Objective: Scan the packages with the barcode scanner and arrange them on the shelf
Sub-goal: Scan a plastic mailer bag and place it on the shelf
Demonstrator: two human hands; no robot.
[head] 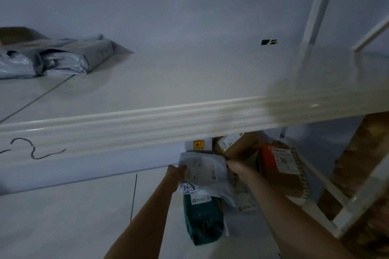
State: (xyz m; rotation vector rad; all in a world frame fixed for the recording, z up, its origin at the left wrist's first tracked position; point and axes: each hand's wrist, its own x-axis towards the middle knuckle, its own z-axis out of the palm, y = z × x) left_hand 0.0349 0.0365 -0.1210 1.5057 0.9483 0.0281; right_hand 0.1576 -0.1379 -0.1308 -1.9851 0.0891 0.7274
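We see a grey mailer bag (203, 171) with a white label facing up, held on the lower shelf (84, 216), under the ribbed front edge of the upper shelf (147, 124). The left hand (175, 173) grips the bag's left edge and the right hand (235, 167) grips its right edge; the fingers curl round the plastic, though the picture is too blurred for us to tell how each finger lies. Both bare forearms reach in from the bottom of the view.

The bag lies over a dark green parcel (203, 219), which has its own small label at the top and rests on the lower shelf nearer to us. Just under the bag's right side a pale parcel (244, 197) with a label shows. Behind the bag stands a white box (199, 144) with an orange sticker, and beside it a brown carton (235, 145) with a label. To the right of that is an orange and brown box (282, 166) bound with printed tape, close to the white shelf frame (328, 187).

On the upper shelf, far left, we see several grey bags (61, 59) lying together, with a brown cardboard piece (19, 34) behind them. A black scribble (31, 149) marks the front edge of that shelf.
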